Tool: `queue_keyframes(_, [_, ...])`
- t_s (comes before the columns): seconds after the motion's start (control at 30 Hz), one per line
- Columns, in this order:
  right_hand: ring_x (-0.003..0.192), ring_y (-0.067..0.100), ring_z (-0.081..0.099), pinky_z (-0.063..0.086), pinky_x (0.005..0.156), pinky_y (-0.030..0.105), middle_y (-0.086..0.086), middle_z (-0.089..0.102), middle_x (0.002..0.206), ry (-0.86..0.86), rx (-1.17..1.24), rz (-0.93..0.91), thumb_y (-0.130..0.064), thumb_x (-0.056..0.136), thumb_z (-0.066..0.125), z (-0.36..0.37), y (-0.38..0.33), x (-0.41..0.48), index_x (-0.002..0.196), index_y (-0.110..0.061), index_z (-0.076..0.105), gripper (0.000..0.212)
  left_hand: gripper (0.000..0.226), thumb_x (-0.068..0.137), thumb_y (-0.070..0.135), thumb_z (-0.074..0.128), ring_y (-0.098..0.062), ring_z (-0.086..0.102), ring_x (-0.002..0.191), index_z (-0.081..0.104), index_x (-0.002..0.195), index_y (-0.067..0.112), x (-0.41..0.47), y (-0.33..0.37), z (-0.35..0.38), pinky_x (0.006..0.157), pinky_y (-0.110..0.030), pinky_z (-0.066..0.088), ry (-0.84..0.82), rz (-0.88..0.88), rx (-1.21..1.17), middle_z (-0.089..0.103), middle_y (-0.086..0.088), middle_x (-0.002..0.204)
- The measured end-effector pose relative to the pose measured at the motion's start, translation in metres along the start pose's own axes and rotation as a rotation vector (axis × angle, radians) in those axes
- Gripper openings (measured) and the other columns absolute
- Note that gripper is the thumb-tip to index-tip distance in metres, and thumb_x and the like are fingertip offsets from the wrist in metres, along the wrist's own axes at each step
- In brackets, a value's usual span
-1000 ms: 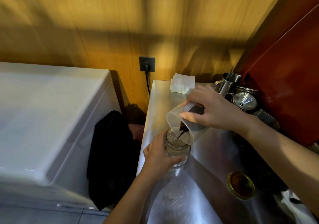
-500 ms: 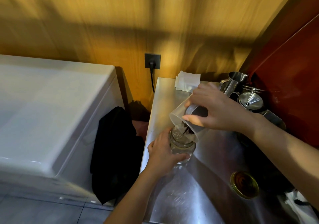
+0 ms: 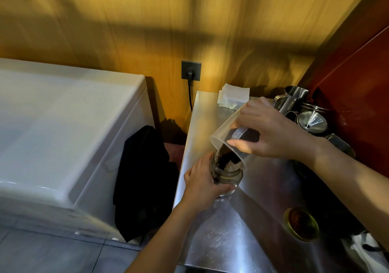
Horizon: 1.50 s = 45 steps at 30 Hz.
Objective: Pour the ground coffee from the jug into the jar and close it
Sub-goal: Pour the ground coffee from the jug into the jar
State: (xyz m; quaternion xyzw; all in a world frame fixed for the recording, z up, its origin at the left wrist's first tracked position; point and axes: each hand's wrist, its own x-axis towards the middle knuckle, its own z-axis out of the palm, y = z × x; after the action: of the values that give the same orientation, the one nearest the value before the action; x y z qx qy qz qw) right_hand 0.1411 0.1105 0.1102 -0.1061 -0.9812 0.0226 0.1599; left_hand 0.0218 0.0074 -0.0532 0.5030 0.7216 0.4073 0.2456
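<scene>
Right hand grips clear jug, tipped steeply so grounds slide into jar on steel counter. Left hand wraps jar, steadying it (mouth narrow). Lid waits nearby, off.

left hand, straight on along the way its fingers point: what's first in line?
Nothing to travel to: the left hand is already wrapped around the glass jar. Past the jar lies bare steel counter, though depth is hard to judge.
</scene>
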Motion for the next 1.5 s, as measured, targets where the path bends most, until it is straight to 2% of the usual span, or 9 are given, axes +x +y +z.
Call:
queue_keyframes(0.17, [0.074,0.03,0.051,0.038,0.072,0.042,0.012,0.059,0.073,-0.001,-0.007,-0.019,-0.044,0.08,0.053,0.002,0.002,-0.001,0.079,-0.003,0.064,0.042,0.078,0.054,0.053,0.074,0.003,0.032,0.102,0.033,0.12,0.047,0.0,0.0,0.0,0.089,-0.029,0.017,-0.001,-0.002,-0.017,0.039,0.028,0.11])
queue_keyframes(0.27, [0.075,0.03,0.051,0.036,0.073,0.042,0.012,0.06,0.075,-0.003,-0.011,-0.026,-0.047,0.081,0.048,0.001,0.003,-0.002,0.079,-0.004,0.064,0.046,0.078,0.054,0.053,0.074,0.007,0.031,0.101,0.031,0.119,0.05,-0.001,0.0,0.0,0.089,-0.028,0.018,-0.002,0.001,-0.036,0.038,0.033,0.105])
queue_keyframes(0.43, [0.074,0.031,0.052,0.035,0.072,0.039,0.013,0.06,0.074,0.008,-0.014,-0.059,-0.045,0.082,0.048,0.002,0.004,-0.003,0.079,-0.003,0.064,0.045,0.08,0.054,0.053,0.072,0.004,0.033,0.105,0.033,0.123,0.045,0.0,0.0,0.001,0.09,-0.029,0.018,0.0,0.004,-0.028,0.041,0.024,0.112])
queue_keyframes(0.57, [0.076,0.035,0.054,0.038,0.071,0.044,0.015,0.063,0.075,0.021,-0.027,-0.085,-0.042,0.081,0.051,0.003,0.005,-0.004,0.08,-0.002,0.065,0.043,0.079,0.054,0.054,0.071,0.005,0.032,0.104,0.032,0.123,0.046,-0.001,0.001,0.001,0.09,-0.028,0.016,0.004,-0.002,-0.038,0.04,0.026,0.112])
queue_keyframes(0.9, [0.075,0.035,0.056,0.039,0.07,0.045,0.015,0.064,0.075,0.06,-0.046,-0.123,-0.038,0.082,0.054,0.006,0.006,-0.006,0.083,-0.001,0.067,0.039,0.081,0.054,0.056,0.069,0.005,0.03,0.105,0.029,0.123,0.047,-0.001,-0.001,0.001,0.092,-0.028,0.015,-0.007,-0.006,-0.03,0.04,0.024,0.113])
queue_keyframes(1.33, [0.072,0.036,0.055,0.036,0.068,0.04,0.014,0.062,0.07,0.108,-0.063,-0.176,-0.035,0.082,0.056,0.009,0.008,-0.005,0.079,0.001,0.066,0.037,0.078,0.055,0.05,0.072,0.004,0.031,0.104,0.031,0.121,0.047,0.0,-0.001,0.0,0.091,-0.028,0.015,-0.017,-0.01,-0.043,0.04,0.024,0.113])
queue_keyframes(1.5, [0.07,0.028,0.051,0.026,0.073,0.028,0.012,0.058,0.067,0.144,-0.083,-0.189,-0.032,0.081,0.059,0.012,0.009,-0.006,0.082,0.001,0.067,0.035,0.079,0.055,0.05,0.071,0.002,0.033,0.105,0.032,0.123,0.044,-0.001,0.0,0.0,0.092,-0.029,0.016,-0.023,-0.002,-0.04,0.041,0.022,0.112])
